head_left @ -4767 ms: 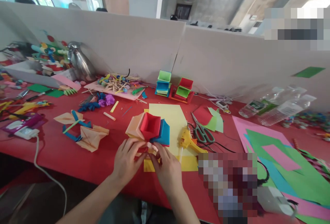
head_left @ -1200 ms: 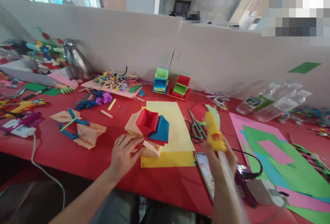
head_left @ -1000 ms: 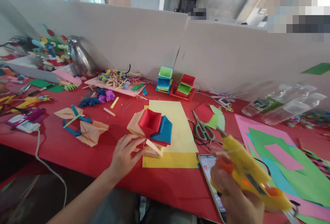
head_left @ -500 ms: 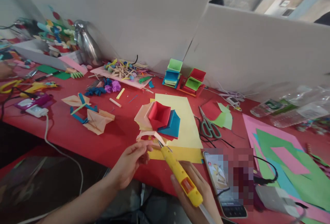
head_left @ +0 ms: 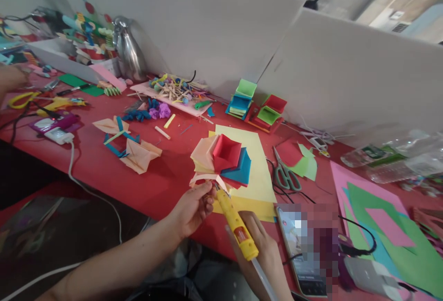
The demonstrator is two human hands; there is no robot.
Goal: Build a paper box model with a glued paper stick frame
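A curved peach paper strip (head_left: pixel 203 177) is pinched at its lower edge by my left hand (head_left: pixel 194 206), whose fingers are closed beside a hot-glue nozzle. My right hand (head_left: pixel 265 245) is wrapped round a yellow hot glue gun (head_left: pixel 236 220), with a clear glue stick coming out of its back end. The gun's tip touches or nearly touches the strip; the exact contact is too small to see. Just beyond stand folded paper boxes: a peach one (head_left: pixel 205 153), a red one (head_left: pixel 227 153) and a blue one (head_left: pixel 238 168), grouped on a yellow sheet (head_left: pixel 265 171).
Grey-handled scissors (head_left: pixel 287 177) and a phone (head_left: pixel 299 259) lie to the right, near stacked coloured paper (head_left: pixel 377 204). Leftward is a peach-and-blue paper piece (head_left: pixel 141 153). Behind are green-and-blue folded boxes (head_left: pixel 241 100) and a metal jug (head_left: pixel 129 51). Another person's arm (head_left: pixel 12 79) shows far left.
The view has swung a little left, so the table appears shifted right. My left fingers are closer to the glue gun's tip, and the tip has moved slightly toward the strip.
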